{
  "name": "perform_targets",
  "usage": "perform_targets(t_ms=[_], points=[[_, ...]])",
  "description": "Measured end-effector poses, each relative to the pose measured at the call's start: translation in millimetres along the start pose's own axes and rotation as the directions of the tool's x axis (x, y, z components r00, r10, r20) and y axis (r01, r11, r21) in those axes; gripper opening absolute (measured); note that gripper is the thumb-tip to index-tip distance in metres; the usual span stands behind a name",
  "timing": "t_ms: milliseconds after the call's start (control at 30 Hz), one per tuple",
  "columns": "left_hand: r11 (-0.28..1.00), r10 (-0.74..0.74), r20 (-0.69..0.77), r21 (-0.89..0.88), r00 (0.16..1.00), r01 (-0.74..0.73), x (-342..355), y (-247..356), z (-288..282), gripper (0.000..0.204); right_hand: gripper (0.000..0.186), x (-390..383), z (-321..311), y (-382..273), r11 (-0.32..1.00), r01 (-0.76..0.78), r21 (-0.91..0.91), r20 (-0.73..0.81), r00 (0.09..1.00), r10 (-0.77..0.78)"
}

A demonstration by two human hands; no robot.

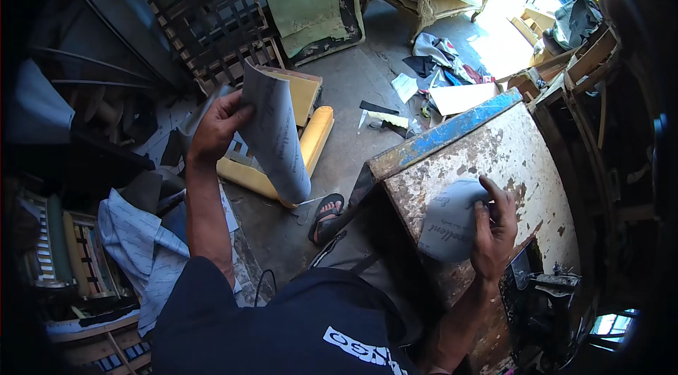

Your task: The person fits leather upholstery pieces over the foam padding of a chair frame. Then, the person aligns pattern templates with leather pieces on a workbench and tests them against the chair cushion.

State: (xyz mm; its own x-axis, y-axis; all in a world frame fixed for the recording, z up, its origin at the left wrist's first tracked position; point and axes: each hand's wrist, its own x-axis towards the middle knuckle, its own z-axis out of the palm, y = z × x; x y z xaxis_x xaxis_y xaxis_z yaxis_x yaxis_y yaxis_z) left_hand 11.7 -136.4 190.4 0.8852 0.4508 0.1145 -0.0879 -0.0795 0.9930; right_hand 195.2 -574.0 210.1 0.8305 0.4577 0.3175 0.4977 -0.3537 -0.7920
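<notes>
My left hand [215, 126] is raised on the left, its thumb and fingers closed on the upper edge of a long grey sheet of upholstery material [275, 131]. The sheet hangs down in a curl, its pale printed side showing. On the right, my right hand [494, 230] pinches the edge of a smaller grey material piece [448, 223] with rounded ends, also printed. This piece is over the worn wooden table [494, 149]; whether it touches the top I cannot tell.
A black machine [551, 287] stands at the table's near right. Yellow padded frames [318, 131] lie on the floor beyond the hanging sheet. Crumpled pale fabric [141, 241] is heaped at left. Scraps [438, 57] and a carved chair frame [424, 4] are farther off.
</notes>
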Motion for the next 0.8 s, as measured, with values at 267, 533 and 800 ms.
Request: perform_targets(t_ms=[267,533,800], points=[[0.992,-0.053,0.193,-0.102,0.980,0.074,-18.7,3.7,22.3,0.039,0.031,38.1,7.2,3.1,0.899,0.144,-0.414,0.032,0.989,-0.143],[0.966,-0.096,0.363,-0.189,0.927,0.174,-27.2,-5.0,49.2,0.034,0.056,23.2,54.2,-4.0,0.892,0.195,-0.407,0.386,0.922,-0.025],[0.967,-0.149,0.304,-0.153,0.941,0.202,-32.0,-26.6,57.9,0.035,0.033,-10.7,66.8,25.6,0.968,0.174,-0.180,0.493,0.868,-0.064]])
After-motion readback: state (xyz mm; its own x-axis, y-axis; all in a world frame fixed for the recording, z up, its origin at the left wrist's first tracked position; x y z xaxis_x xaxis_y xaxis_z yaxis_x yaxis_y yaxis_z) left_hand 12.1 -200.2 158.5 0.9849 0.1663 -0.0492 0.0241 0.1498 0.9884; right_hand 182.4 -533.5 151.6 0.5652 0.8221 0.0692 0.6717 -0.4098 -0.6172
